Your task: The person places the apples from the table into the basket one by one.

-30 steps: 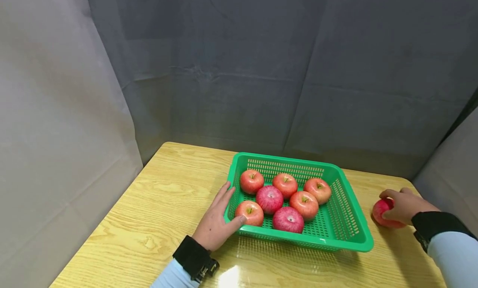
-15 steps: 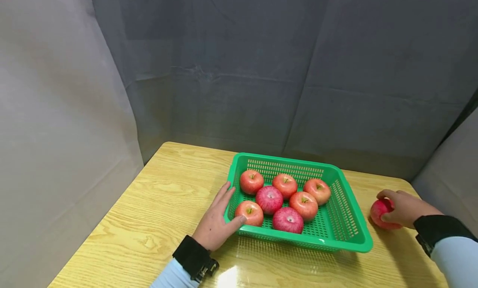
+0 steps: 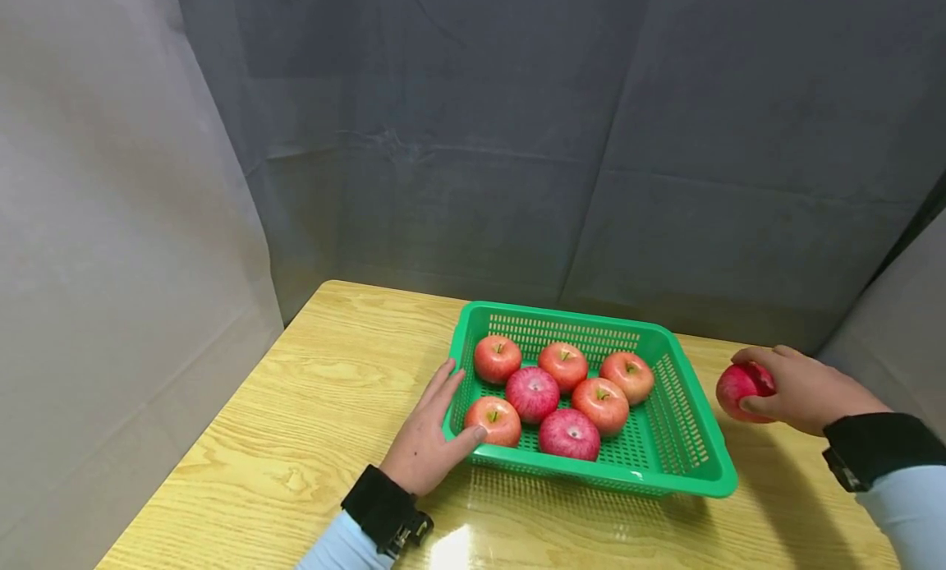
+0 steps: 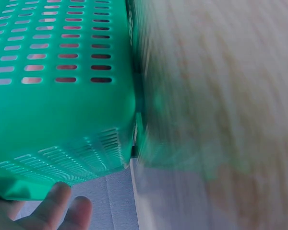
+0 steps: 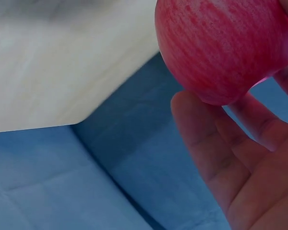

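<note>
My right hand [image 3: 809,389] grips a red apple [image 3: 741,393] to the right of the basket, with thumb and fingers round it. The right wrist view shows this apple [image 5: 225,43] close up, fingertips against its underside. A green plastic basket [image 3: 687,480] stands on the table, holding several apples. Some of these are orange-red with stems up, like the near left apple [image 3: 493,420]; two are deeper pink-red, such as the middle apple [image 3: 532,395]. My left hand [image 3: 432,438] lies at the basket's left front corner, fingers extended along the rim, thumb over the front edge.
The light wooden table [image 3: 310,406] extends left and in front of the basket. A dark grey cloth [image 3: 458,143] hangs behind the table's back edge, and a pale cloth [image 3: 126,266] hangs on the left side.
My right hand has lifted the apple off the table and brought it slightly left toward the basket. The left hand and the basket have stayed in place.
</note>
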Action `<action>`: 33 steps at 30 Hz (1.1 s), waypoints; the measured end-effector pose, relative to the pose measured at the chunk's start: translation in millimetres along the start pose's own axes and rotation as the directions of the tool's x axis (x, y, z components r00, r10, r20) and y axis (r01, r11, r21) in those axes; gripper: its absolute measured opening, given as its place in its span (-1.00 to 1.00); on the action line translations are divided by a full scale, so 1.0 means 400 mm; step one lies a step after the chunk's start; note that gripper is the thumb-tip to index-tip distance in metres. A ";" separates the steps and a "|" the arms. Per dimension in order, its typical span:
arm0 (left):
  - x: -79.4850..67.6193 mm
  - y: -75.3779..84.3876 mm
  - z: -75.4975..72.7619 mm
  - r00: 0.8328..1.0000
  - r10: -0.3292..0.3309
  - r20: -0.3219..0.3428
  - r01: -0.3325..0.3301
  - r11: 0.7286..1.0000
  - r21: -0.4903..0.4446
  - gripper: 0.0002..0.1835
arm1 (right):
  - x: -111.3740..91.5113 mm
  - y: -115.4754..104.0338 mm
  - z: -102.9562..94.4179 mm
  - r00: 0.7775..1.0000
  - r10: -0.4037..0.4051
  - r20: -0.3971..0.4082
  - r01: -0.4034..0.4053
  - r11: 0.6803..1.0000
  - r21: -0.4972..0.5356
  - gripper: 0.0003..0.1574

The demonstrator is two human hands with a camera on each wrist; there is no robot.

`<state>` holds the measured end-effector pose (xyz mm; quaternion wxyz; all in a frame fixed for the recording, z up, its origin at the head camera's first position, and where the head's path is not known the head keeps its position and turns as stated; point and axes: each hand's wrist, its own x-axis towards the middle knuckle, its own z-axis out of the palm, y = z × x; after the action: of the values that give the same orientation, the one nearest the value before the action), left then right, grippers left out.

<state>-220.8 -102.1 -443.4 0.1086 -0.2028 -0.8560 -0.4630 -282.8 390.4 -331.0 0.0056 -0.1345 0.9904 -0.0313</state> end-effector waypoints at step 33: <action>0.001 0.000 0.004 1.000 -0.001 -0.014 0.001 1.000 0.004 -0.20 | -0.051 -0.280 -0.050 0.961 -0.274 -0.038 0.275 0.961 0.022 -0.35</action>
<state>-221.2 -100.9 -444.0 0.1148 -0.1990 -0.8562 -0.4628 -233.8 289.2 -303.7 -0.0142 -0.2700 0.9616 -0.0473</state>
